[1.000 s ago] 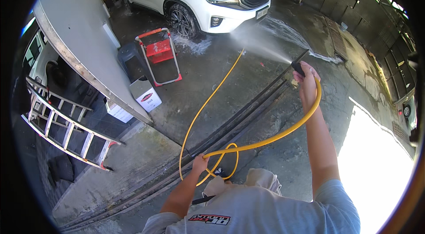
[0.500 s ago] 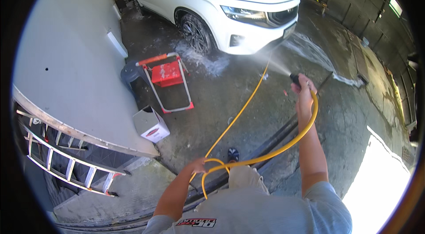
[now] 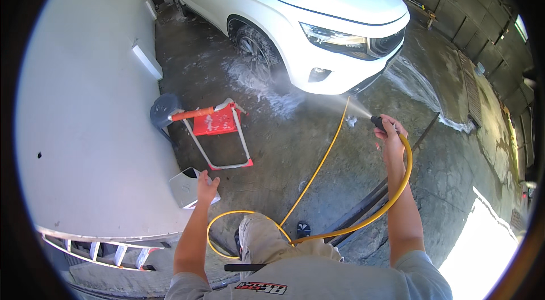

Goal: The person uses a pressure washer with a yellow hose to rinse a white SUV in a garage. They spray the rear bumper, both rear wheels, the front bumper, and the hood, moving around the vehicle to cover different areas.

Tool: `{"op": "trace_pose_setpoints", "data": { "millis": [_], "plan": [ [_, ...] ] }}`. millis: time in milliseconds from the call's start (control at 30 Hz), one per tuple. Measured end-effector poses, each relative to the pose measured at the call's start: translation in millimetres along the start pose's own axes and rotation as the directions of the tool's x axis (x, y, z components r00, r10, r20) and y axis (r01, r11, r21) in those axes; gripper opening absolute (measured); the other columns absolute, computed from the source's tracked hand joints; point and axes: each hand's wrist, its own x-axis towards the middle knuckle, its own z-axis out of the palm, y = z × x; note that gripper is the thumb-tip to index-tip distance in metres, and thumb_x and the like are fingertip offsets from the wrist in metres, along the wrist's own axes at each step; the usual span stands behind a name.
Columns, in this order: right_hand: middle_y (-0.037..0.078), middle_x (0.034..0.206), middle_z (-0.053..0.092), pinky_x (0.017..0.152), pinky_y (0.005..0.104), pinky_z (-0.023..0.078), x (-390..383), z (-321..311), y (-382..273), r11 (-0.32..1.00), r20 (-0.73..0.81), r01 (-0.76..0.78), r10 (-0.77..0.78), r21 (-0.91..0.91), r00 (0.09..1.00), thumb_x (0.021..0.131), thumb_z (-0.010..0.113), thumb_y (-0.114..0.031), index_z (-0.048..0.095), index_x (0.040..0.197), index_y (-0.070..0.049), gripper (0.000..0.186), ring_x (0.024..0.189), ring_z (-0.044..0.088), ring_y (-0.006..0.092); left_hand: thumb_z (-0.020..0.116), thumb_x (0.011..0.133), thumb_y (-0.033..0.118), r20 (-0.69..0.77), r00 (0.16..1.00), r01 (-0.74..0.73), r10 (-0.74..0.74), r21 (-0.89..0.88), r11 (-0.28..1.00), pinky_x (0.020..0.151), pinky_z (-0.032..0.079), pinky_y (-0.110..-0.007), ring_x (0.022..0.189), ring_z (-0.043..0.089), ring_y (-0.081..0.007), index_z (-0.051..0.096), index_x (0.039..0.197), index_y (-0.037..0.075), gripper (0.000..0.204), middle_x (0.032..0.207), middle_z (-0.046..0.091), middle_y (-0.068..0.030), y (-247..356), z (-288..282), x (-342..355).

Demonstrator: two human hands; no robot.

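My right hand (image 3: 392, 131) is wrapped round a black spray nozzle (image 3: 377, 122) on the end of a yellow hose (image 3: 407, 169). A white spray fans from its tip toward the front bumper of a white car (image 3: 318, 16). Suds cling around the car's front wheel (image 3: 256, 53) and lie on the wet floor below it. My left hand (image 3: 208, 186) is held out with its fingers apart and nothing in it, in line with a white cardboard box (image 3: 184, 189). Whether it touches the box I cannot tell. The hose loops on the floor by my feet.
A folding step stool (image 3: 216, 122) with a red step stands left of centre, beside a dark round bin (image 3: 164, 108). An aluminium ladder (image 3: 93, 250) lies at lower left past the pale wall (image 3: 102, 129). A floor channel (image 3: 363, 209) crosses near my feet.
My left hand has let go of the hose and moved left and up toward the box. The hose loop has dropped to the floor. The car appears nearer; the nozzle still sprays.
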Motion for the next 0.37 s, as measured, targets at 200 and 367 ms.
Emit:
{"op": "trace_pose_setpoints", "data": {
  "millis": [200, 367],
  "plan": [
    [0.014, 0.105, 0.076, 0.074, 0.0296, 0.062, 15.7, 52.6, 9.2, 0.983, 0.035, 0.036, -0.03, -0.182, 0.999, 0.101, 0.07, -0.016, 0.074, 0.123, 0.003, 0.03, 0.081, 0.075, 0.0192, 0.078, 0.088, 0.048, 0.103, 0.9, -0.366, 0.423, 0.705, 0.608, 0.126, 0.025, -0.063, 0.158, 0.031, -0.0363, 0.048, 0.155, 0.004, 0.086, 0.161, 0.045, -0.0204, 95.4, -25.7, 188.8],
    [0.014, 0.115, 0.071, 0.076, 0.0311, 0.063, 30.6, 125.2, 22.3, 0.976, -0.022, 0.027, -0.033, -0.215, 0.999, 0.099, 0.071, -0.011, 0.076, 0.122, 0.003, 0.027, 0.086, 0.075, 0.0222, 0.069, 0.092, 0.066, 0.551, 0.796, -0.359, -0.252, 0.764, 0.537, 0.129, 0.024, -0.059, 0.16, 0.031, -0.0288, 0.048, 0.158, 0.011, 0.088, 0.166, 0.043, -0.0183, 192.3, -21.5, 331.3]
  ]
}}
